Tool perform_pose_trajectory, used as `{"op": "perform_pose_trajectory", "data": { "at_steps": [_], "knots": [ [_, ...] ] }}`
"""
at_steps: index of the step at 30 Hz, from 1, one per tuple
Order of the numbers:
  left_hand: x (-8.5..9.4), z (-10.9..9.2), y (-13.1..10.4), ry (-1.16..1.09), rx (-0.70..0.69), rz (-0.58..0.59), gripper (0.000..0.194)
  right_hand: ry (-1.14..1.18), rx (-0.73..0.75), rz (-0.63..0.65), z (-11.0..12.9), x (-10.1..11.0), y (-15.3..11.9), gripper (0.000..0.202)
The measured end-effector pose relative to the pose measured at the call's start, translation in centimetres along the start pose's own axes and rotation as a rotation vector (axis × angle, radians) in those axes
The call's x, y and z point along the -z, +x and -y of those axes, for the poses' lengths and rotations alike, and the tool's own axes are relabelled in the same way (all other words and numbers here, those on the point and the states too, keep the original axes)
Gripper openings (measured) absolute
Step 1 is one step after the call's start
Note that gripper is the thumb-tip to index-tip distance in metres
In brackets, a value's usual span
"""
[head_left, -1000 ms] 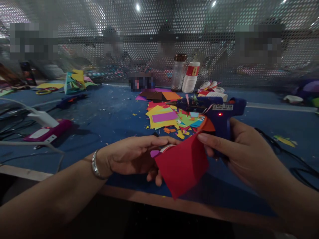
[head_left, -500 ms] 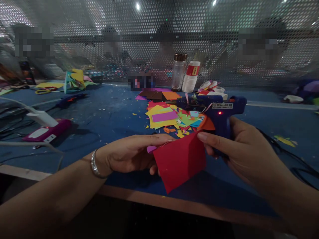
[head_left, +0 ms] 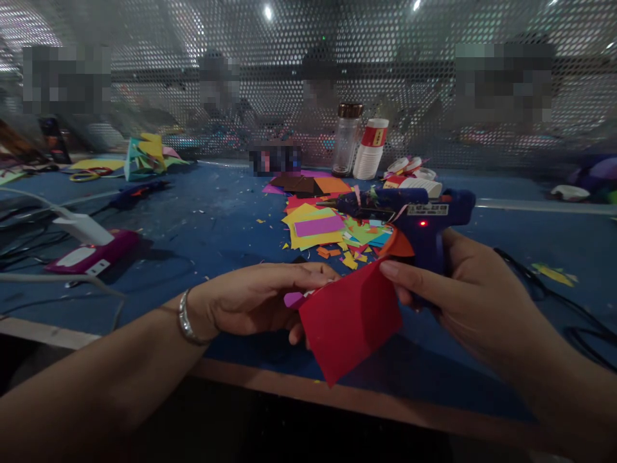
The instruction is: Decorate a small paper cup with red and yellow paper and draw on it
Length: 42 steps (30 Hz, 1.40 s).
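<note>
Between my hands hangs a sheet of red paper (head_left: 354, 321), tilted, its lower corner pointing down toward the table's front edge. My left hand (head_left: 270, 299) pinches its left edge, where a small purple piece (head_left: 293, 300) and something whitish poke out; most of these are hidden by the fingers and the sheet. My right hand (head_left: 448, 276) holds a blue hot glue gun (head_left: 431, 222) by its handle, nozzle pointing left, red light lit. The thumb of that same hand presses on the sheet's upper right corner. Beside the gun's handle shows an orange paper piece (head_left: 401, 243).
Colored paper (head_left: 301, 225) and scraps lie beyond my hands. A glass bottle (head_left: 348, 141) and stacked paper cups (head_left: 371, 151) stand behind them. At left are a purple power strip (head_left: 116, 247) with a white plug, cables and another glue gun (head_left: 139, 193). A perforated metal screen (head_left: 270, 77) closes the back.
The red sheet has shifted slightly down and right, and its lower corner hangs lower. More of the whitish bit by my left fingers shows. Both hands keep their holds.
</note>
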<state>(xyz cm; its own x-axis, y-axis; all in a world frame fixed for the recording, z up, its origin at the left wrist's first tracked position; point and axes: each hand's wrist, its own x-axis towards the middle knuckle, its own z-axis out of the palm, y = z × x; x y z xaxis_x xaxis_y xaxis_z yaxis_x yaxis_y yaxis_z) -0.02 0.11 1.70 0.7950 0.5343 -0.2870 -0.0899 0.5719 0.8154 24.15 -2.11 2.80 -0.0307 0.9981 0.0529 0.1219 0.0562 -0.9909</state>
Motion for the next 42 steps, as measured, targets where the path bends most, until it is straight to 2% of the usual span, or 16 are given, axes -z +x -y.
{"op": "perform_pose_trajectory", "data": {
  "at_steps": [13,18,22,29,36,42],
  "knots": [
    [0.1,0.1,-0.1,0.012,0.02,-0.015,0.022,-0.056,0.014,0.013,0.0,-0.1,0.0,0.034],
    [0.1,0.1,-0.2,-0.004,0.051,-0.035,0.016,-0.082,0.011,0.004,0.3,-0.1,-0.1,0.034],
    [0.4,0.4,0.0,-0.029,0.04,0.0,0.018,-0.073,0.019,-0.003,0.3,-0.3,-0.1,0.035],
    [0.8,0.3,0.0,-0.034,0.06,-0.017,0.022,-0.047,0.0,-0.001,0.2,-0.1,-0.1,0.031],
    [1.3,0.4,0.0,-0.082,0.079,-0.027,0.02,-0.025,0.011,-0.007,0.2,-0.3,-0.1,0.034],
    [1.0,0.3,0.0,-0.078,0.095,-0.026,0.02,-0.025,0.016,0.004,0.2,-0.2,-0.3,0.036]
  ]
}}
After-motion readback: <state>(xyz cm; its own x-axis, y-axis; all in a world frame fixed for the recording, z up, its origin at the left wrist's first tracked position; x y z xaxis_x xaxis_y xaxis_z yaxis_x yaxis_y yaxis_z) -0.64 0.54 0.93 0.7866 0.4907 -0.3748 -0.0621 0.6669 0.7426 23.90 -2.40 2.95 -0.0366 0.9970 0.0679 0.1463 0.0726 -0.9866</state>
